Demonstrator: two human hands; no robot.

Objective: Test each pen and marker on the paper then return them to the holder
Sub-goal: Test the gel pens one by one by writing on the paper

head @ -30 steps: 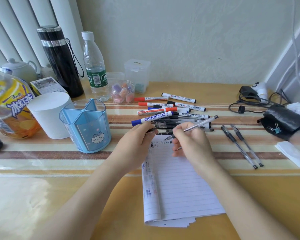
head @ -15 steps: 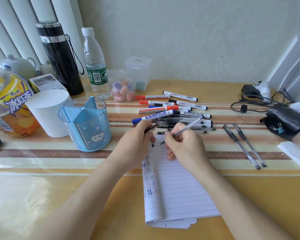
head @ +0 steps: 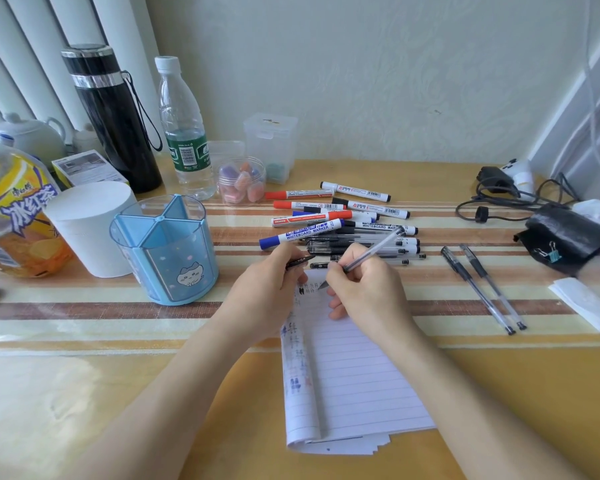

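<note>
My right hand (head: 364, 289) grips a clear gel pen (head: 374, 249), its tip touching the top of the lined paper (head: 354, 375) beside small ink marks. My left hand (head: 267, 289) rests on the paper's upper left corner and pinches a black pen cap (head: 300, 261). Behind both hands lies a heap of several whiteboard markers and gel pens (head: 343, 223). Two more gel pens (head: 482, 285) lie apart on the right. The blue divided pen holder (head: 167, 251) stands empty to the left of my hands.
A white paper roll (head: 87, 226), a drink bottle (head: 11, 209), a black flask (head: 115, 119) and a water bottle (head: 184, 129) crowd the left back. A small jar of erasers (head: 241, 181) sits near the markers. Cables (head: 506, 199), a black pouch (head: 561, 237) and a folded tissue (head: 586, 303) lie right.
My right hand has shifted slightly left with the pen, and its tip has come down among the marks on the paper. The left hand has stayed put with the cap.
</note>
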